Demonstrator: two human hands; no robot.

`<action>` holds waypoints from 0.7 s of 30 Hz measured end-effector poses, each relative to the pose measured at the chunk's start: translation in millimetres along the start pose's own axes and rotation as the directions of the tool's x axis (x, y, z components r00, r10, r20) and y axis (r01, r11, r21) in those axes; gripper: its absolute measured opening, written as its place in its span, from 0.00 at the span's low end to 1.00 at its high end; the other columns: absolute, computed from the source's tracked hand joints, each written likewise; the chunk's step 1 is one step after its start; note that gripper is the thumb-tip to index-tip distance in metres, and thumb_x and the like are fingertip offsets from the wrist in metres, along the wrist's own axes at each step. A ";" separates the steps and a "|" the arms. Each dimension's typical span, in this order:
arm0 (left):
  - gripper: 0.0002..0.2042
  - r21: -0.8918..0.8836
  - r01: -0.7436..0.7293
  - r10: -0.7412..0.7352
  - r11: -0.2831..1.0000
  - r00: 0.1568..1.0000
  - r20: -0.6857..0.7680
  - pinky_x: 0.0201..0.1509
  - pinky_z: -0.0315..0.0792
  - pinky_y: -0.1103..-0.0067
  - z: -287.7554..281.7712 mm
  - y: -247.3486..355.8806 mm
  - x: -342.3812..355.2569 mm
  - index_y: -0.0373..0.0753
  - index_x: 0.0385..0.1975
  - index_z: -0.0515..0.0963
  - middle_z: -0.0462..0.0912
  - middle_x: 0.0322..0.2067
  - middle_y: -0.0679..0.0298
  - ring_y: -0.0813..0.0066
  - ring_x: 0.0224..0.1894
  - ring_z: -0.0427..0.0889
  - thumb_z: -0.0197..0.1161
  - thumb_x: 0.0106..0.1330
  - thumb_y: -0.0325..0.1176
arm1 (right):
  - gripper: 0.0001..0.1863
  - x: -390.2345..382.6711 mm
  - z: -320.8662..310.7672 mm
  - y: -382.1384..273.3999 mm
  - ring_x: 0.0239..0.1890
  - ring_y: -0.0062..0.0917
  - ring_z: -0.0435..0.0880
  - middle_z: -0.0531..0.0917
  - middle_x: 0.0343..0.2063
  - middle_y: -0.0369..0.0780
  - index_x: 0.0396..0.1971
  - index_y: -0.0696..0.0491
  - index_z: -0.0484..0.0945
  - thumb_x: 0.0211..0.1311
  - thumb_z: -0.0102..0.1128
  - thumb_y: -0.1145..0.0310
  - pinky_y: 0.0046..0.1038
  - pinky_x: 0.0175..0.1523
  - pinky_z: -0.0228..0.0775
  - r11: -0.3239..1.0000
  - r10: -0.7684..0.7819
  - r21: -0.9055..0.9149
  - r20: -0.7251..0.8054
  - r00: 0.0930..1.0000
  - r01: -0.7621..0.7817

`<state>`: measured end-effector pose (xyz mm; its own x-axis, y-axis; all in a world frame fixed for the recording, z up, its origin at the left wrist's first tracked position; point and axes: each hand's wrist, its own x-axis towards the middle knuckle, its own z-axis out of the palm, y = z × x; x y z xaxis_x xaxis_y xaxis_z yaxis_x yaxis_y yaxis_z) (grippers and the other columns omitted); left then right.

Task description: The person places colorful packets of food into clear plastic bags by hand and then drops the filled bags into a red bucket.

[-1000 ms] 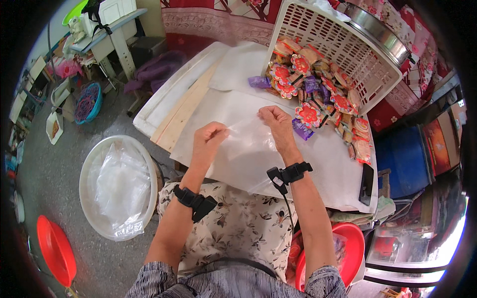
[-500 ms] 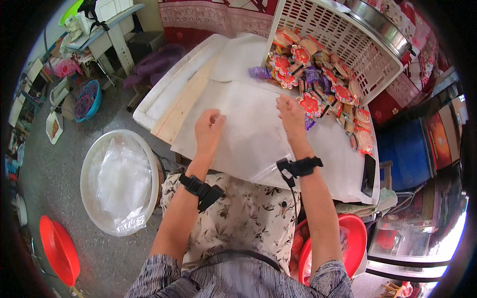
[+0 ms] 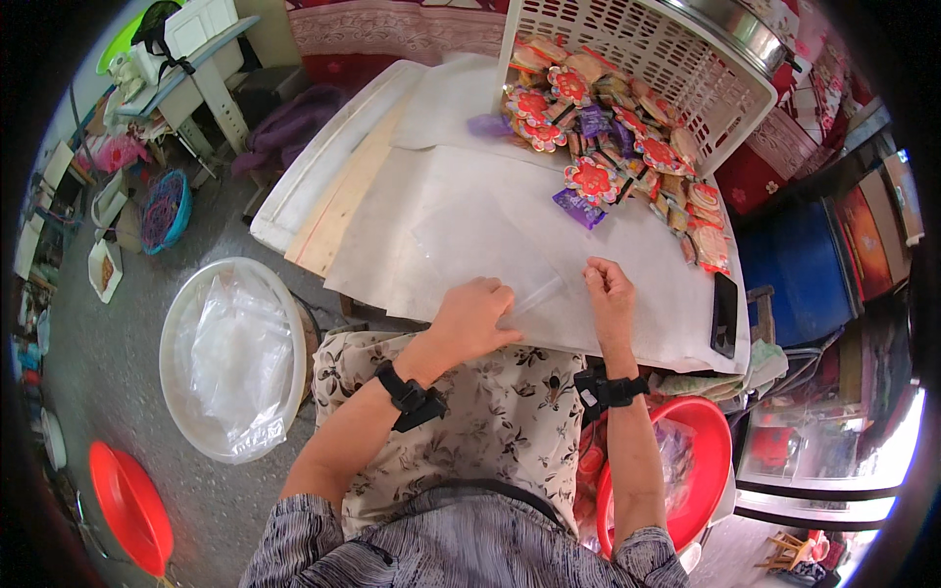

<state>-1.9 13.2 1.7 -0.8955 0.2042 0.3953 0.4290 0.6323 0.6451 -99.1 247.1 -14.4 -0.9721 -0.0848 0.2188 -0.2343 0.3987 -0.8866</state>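
Observation:
On the white sheet covering the table (image 3: 392,235) lies a clear plastic bag (image 3: 480,240), faint against the white, with a shiny strip along its near edge. My left hand (image 3: 475,318) rests at the table's near edge beside that strip, fingers bent and thumb held apart from them. To the right of the bag is my right hand (image 3: 610,294), its fingers curled together; what they hold, if anything, cannot be made out. Beyond it, a heap of wrapped snacks (image 3: 588,118) spills from a tipped white plastic basket (image 3: 725,98). A purple packet (image 3: 580,208) lies at the heap's near side.
A white tub (image 3: 169,343) of clear plastic bags (image 3: 230,343) stands on the floor at left. A red basin (image 3: 711,441) is beside my right forearm. A dark phone (image 3: 724,314) lies at the table's right edge. Another red basin (image 3: 132,510) sits at lower left.
Both hands have come nearer to me and to the right. My right hand has left the snack heap and its fingers have curled in. The purple packet now shows fully.

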 end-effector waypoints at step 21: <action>0.06 0.142 0.002 0.016 0.990 0.992 -0.127 0.37 0.69 0.64 7.3 -23.7 14.5 0.35 0.29 0.70 0.72 0.29 0.56 0.52 0.36 0.74 0.60 0.55 0.23 | 0.10 6.5 32.8 -34.7 0.35 0.31 0.79 0.76 0.33 0.36 0.36 0.46 0.83 0.52 0.62 0.73 0.31 0.38 0.70 0.860 -0.350 -0.288 0.265 0.898 0.421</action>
<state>-25.9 6.7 -12.6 -0.8663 0.1176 0.4855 0.4057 0.7328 0.5463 -97.7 202.7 4.5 -0.7943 -0.4579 0.3993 -0.6070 0.5702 -0.5535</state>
